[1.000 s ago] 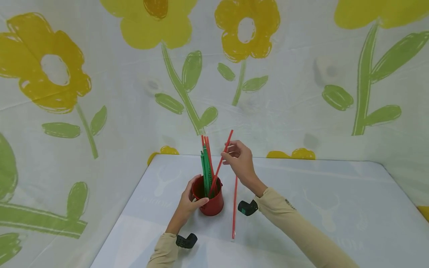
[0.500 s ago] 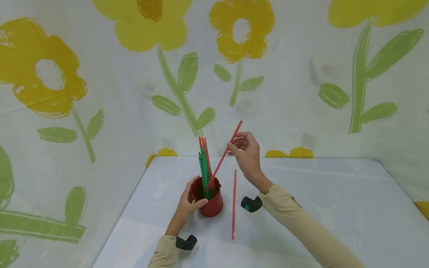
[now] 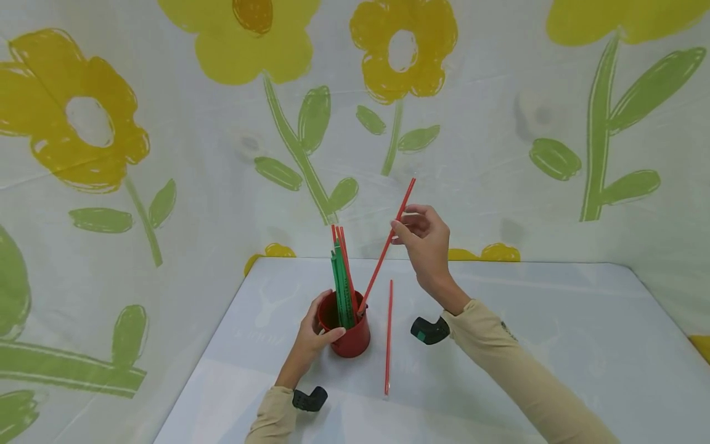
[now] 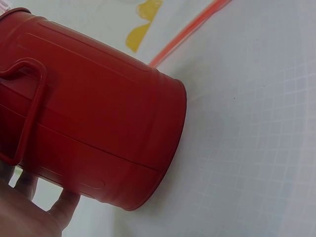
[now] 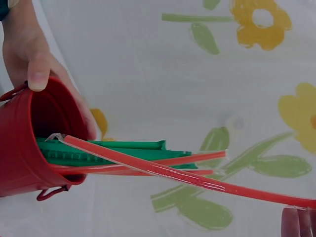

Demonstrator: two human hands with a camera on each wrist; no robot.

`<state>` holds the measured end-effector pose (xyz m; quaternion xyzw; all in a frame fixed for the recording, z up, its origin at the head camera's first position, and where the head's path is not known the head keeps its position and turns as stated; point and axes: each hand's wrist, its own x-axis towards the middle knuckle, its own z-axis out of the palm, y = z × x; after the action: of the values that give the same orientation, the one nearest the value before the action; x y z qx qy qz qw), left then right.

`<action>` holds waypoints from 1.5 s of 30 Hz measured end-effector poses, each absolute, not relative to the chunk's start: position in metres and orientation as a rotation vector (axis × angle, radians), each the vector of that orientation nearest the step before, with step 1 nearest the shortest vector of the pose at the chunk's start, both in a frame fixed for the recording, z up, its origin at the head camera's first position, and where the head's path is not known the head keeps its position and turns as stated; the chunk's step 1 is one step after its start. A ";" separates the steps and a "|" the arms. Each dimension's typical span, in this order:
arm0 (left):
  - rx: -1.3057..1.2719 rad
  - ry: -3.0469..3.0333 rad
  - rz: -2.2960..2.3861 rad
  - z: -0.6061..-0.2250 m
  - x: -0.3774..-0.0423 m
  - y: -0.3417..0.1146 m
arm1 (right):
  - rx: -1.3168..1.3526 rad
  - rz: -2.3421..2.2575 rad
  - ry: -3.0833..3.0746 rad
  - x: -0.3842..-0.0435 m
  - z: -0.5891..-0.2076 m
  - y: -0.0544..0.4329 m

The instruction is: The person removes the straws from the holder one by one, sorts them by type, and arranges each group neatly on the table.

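My left hand (image 3: 312, 336) grips a small red metal pail (image 3: 355, 344), thumb over the near rim and fingers round its far left side. Several slim green packets (image 3: 342, 290) and a few red drinking straws (image 3: 345, 253) lean upright inside it. Between thumb and fingers, my right hand (image 3: 428, 243) pinches the upper part of another red straw (image 3: 383, 259), raised at a slant. Its lower end overlaps the pail's right rim in the head view. In the right wrist view this straw (image 5: 148, 167) has a clear plastic wrapper that extends past its end.
One more red straw (image 3: 389, 339) lies lengthwise on the white table (image 3: 499, 382), just right of the pail. A pale cloth with yellow flowers (image 3: 410, 55) hangs behind the table and along its left side.
My right hand has moved up and to the right, drawing its straw higher out of the pail toward the right rim. The left hand keeps its hold on the pail in the same spot.
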<state>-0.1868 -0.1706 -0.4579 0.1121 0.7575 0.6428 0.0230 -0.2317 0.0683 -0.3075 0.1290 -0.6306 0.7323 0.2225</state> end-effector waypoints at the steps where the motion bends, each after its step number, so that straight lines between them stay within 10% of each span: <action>1: 0.347 2.344 1.989 -0.458 -0.186 -0.170 | 0.360 2.020 -1.733 -0.234 -0.309 0.070; 45: 0.351 2.322 1.998 -0.457 -0.187 -0.170 | 0.219 2.067 -2.101 -0.239 -0.342 0.100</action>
<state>-0.1871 -0.1699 -0.4565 0.1136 0.7527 0.6478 0.0291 -0.2385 0.1003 -0.3419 0.0739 -0.7079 0.6962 0.0929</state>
